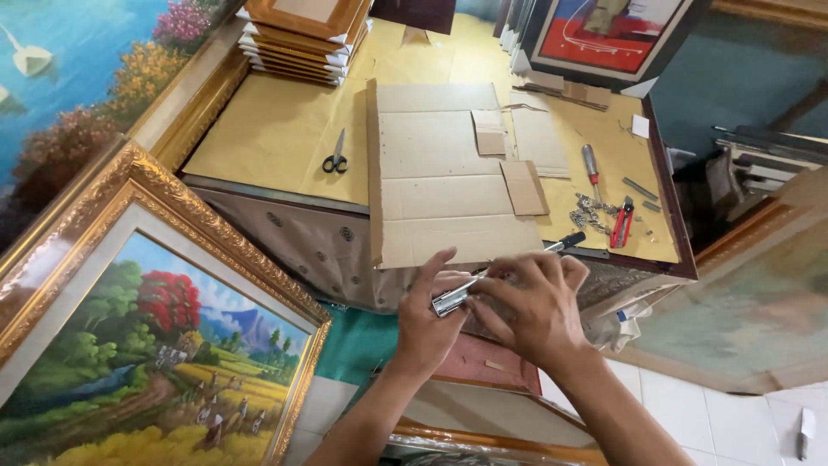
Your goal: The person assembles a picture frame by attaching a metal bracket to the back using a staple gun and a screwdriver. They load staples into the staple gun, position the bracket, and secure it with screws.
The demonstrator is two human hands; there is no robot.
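My left hand [429,324] grips a shiny silver metal tool [452,299] just below the near edge of the work table. My right hand [528,304] is over it from the right, fingers curled on the tool's far end; I cannot tell what the fingers pinch. Just behind the hands lies a large flat cardboard sheet [431,173] with smaller cardboard pieces [524,186] on it. A black-tipped marker [567,242] lies on the table right above my right hand.
Scissors [335,160], a red-handled screwdriver [592,166], red pliers [623,224] and small metal hardware [590,211] lie on the paper-covered table [276,129]. A stack of wooden frames [302,39] stands at the back. A gold-framed landscape painting [147,345] leans at the left; other paintings surround.
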